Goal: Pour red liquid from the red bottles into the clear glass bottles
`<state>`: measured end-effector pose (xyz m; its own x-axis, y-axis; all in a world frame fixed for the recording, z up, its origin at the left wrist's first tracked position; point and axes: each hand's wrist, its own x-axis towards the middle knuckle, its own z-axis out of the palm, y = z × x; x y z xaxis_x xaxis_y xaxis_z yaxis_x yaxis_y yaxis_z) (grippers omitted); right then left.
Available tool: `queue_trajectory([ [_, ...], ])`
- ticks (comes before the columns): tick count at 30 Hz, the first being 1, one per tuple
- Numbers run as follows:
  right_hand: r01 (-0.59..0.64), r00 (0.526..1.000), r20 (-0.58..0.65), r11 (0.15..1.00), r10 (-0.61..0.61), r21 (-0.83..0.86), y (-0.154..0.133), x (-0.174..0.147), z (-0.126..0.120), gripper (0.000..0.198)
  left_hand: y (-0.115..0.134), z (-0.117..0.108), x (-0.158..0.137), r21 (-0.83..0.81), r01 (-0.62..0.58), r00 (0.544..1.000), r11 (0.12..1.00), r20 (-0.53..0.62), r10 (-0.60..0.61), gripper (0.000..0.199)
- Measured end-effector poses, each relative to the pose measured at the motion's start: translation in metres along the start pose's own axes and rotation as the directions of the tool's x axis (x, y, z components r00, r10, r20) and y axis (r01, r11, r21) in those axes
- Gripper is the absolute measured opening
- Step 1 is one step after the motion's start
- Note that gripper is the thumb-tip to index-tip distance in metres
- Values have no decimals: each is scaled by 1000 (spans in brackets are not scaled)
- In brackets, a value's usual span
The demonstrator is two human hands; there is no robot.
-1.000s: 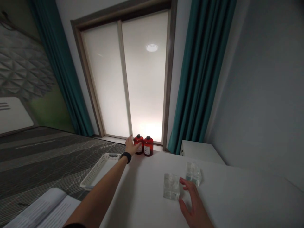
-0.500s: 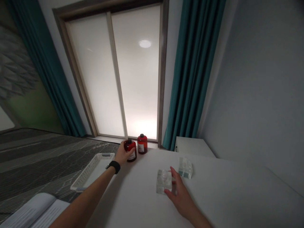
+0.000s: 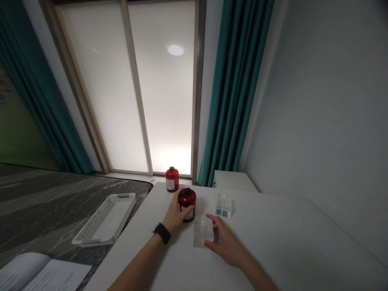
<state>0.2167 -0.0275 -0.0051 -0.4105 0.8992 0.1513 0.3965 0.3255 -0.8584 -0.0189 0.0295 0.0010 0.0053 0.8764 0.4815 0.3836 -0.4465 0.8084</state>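
Both hands at work over a white counter [image 3: 163, 270]. Left hand [image 3: 175, 214], with a black watch [image 3: 163, 233] at its wrist, is closed round a dark red bottle [image 3: 187, 197]: fingers wrap the far left side, thumb crosses the front over part of the white label. Bottle stands close to upright, black cap on; whether its base rests on the counter or hangs just above it, I cannot tell. Right hand [image 3: 222, 240] has thumb and forefinger curved apart, pinching a clear block [image 3: 202, 233] at its near and far right corners. Block sits between the two hands, just in front of the held bottle. Beyond the right hand, apart from it, a second clear block [image 3: 223, 206], greenish along its lower part. Beyond the left hand, near the far edge, a second red bottle [image 3: 172, 180], upright, capped, label facing me. Well to the left of the left hand, on a dark patterned surface [image 3: 30, 198], a white basket [image 3: 109, 220] with perforated sides; nearer, left of the left forearm, an open book [image 3: 59, 277], printed pages up.
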Motion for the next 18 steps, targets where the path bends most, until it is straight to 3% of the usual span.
queue_trajectory([
  [3,-25,1000,15,1000,26,-12,-2,-1,-1,70,-5,5,-12,-45,13,998,999,63,-10,83],
  [8,-14,1000,19,1000,14,-25,-5,-2,-3,68,-1,1,-19,-100,50,991,994,129,-37,75],
  [18,-14,1000,20,998,15,-61,-4,-2,-4,66,6,-1,-17,-86,46,990,995,137,-34,71],
])
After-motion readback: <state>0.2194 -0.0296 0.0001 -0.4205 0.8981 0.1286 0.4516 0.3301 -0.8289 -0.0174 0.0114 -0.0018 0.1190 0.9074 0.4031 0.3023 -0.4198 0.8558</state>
